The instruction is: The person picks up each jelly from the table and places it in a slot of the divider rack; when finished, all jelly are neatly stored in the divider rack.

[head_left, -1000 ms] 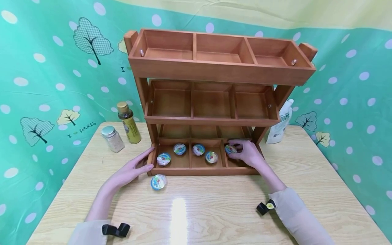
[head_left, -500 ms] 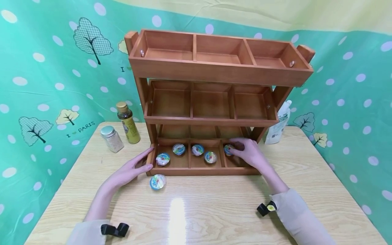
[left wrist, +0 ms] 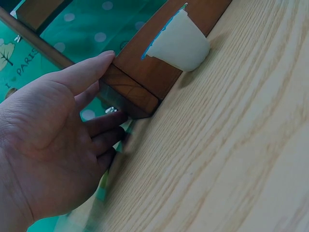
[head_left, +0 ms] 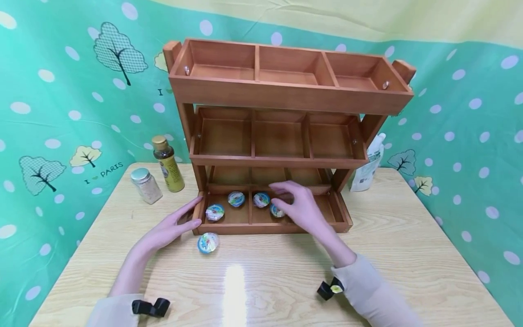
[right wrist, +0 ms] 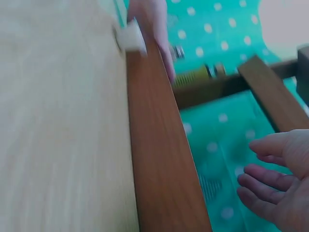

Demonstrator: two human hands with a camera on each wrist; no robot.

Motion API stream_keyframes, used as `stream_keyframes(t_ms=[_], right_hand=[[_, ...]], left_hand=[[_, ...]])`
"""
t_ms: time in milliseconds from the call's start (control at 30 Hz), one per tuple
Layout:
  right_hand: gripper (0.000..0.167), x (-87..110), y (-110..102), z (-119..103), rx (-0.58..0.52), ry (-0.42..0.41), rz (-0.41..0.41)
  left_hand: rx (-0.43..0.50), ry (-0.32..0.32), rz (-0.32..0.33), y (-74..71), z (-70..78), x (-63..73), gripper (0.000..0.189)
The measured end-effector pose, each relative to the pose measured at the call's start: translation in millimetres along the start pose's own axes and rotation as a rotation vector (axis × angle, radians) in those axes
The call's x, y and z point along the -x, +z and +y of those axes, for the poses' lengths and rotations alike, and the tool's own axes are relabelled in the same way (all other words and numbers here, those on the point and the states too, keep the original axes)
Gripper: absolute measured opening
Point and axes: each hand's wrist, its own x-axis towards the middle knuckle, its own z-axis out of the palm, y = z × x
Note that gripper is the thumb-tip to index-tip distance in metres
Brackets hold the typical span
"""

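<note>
My left hand (head_left: pixel 169 227) rests against the left end of the wooden rack's (head_left: pixel 269 228) bottom tray, fingers extended and thumb at the front corner. Just in front of that corner, a small foil-lidded cup (head_left: pixel 208 243) stands on the table; the left wrist view shows its white side (left wrist: pixel 181 43). Two similar cups sit in the tray's left compartment, one nearer cup (head_left: pixel 214 212) and one farther cup (head_left: pixel 236 199). In the middle compartment are a cup (head_left: pixel 261 200) and another cup (head_left: pixel 277 210), partly covered by my right hand (head_left: pixel 300 206). That hand hovers there, fingers loosely spread and holding nothing. It hides part of the right compartment.
Above, the rack's middle tray (head_left: pixel 279 161) and top tray (head_left: pixel 290 95) overhang the bottom one. A lidded glass jar (head_left: pixel 147 186) and a yellow-labelled bottle (head_left: pixel 168 165) stand left of the rack. A white pouch (head_left: pixel 367 165) stands behind its right side.
My right hand has let go of a cup in the right compartment and moved left over the middle compartment. The left hand has stayed at the tray's end.
</note>
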Motion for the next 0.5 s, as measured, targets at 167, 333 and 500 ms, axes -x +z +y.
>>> stream_keyframes(t_ms=[167,333,500], right_hand=[[0.033,4.9,27.7,-26.6,-0.022,-0.076,-0.034],[0.035,12.4,53.8,-42.2,-0.018,-0.147,-0.117],[0.036,18.2,71.9,-52.0,0.004,-0.175,-0.234]], left_hand=[[0.011,0.004,0.0,0.3,-1.0,-2.1,0.073],[0.027,0.007,-0.008,0.3,-0.7,-2.6,0.074],[0.018,0.033,-0.003,-0.2,-2.4,-2.6,0.073]])
